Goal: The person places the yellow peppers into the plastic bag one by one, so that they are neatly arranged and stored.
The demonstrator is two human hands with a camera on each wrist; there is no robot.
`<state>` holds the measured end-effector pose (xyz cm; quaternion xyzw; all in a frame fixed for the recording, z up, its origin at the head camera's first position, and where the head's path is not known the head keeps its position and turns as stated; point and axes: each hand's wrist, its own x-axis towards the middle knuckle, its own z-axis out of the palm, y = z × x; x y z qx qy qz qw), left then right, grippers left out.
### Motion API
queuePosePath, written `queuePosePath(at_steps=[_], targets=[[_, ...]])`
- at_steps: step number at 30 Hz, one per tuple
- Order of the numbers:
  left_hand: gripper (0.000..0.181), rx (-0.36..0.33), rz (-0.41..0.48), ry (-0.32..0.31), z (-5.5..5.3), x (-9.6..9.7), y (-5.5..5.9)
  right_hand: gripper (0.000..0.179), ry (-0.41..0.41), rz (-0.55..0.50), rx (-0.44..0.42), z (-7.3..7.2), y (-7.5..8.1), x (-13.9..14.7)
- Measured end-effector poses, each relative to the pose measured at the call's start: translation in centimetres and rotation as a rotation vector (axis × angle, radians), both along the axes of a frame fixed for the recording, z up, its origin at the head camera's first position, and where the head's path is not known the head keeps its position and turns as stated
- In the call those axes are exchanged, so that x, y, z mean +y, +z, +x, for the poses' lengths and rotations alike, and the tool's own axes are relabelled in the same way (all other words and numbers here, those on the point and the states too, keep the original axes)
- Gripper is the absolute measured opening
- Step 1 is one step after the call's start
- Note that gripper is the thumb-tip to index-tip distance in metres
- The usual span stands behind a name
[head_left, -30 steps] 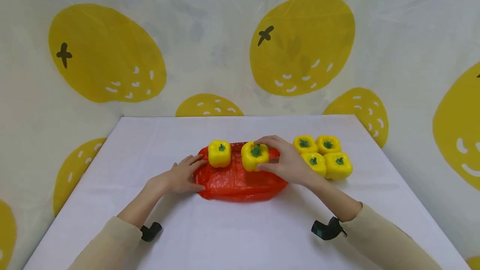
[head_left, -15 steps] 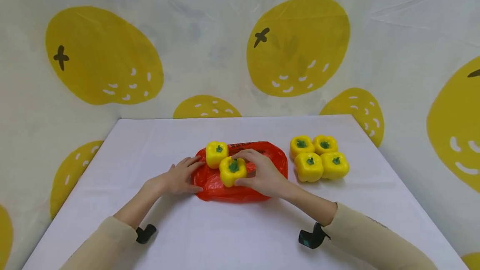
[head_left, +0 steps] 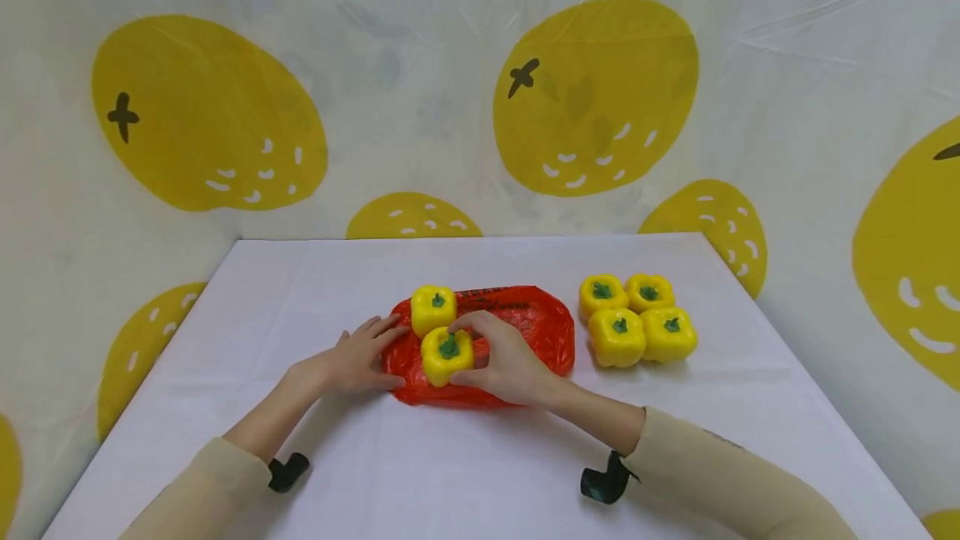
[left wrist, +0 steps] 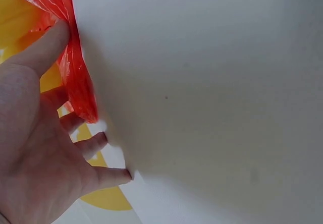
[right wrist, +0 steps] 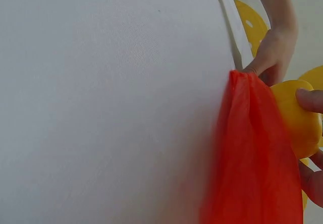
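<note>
A red plastic bag [head_left: 540,336] lies on the white table with its mouth spread. My right hand [head_left: 512,363] pinches a yellow bell pepper [head_left: 441,369] with a green stem between thumb and fingers, over the bag's left front part. Just behind it sits a second yellow bell pepper [head_left: 427,319] on the bag's left side. My left hand [head_left: 354,362] rests at the bag's left edge with fingers spread. In the left wrist view its thumb [left wrist: 48,45] touches the red plastic. The undersides of both peppers are hidden.
Several more yellow bell peppers [head_left: 617,340] stand grouped on the table [head_left: 360,473] to the right of the bag. Behind the table hangs a white cloth [head_left: 420,90] printed with large yellow fruit. A dark wrist-worn piece [head_left: 606,482] juts from the right sleeve.
My right hand has carried its bell pepper leftward and toward me across the bag, to just in front of the other one. The left hand keeps its place at the bag's edge.
</note>
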<state>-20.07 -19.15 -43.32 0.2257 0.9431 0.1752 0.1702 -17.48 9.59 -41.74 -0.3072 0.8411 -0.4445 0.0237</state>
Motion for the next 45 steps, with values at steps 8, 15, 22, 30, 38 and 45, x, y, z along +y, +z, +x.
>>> queuePosePath(at_steps=[8, 15, 22, 30, 38, 45], targets=[[0.086, -0.012, -0.015, 0.005, 0.0, -0.2, 0.2, 0.052, -0.011, 0.048, -0.044, 0.2, 0.1, -1.3], [0.085, -0.015, -0.012, -0.013, 0.0, -0.1, 0.5, 0.052, -0.038, 0.075, -0.051, 0.3, -0.3, -1.9], [0.084, 0.014, -0.023, -0.014, -0.3, 0.0, 0.6, 0.054, -0.069, 0.096, -0.05, 0.1, -0.2, -2.6], [0.084, 0.005, -0.025, -0.011, -0.2, -0.1, 1.0, 0.055, -0.064, 0.111, -0.037, 0.0, 0.2, -2.9], [0.084, -0.003, -0.035, -0.003, -0.4, 0.0, 1.0, 0.069, -0.063, 0.108, -0.024, -0.2, 0.2, -2.3], [0.084, -0.023, -0.043, 0.008, -0.4, 0.4, 1.2, 0.073, -0.07, 0.069, -0.01, -0.3, 1.4, -0.1]])
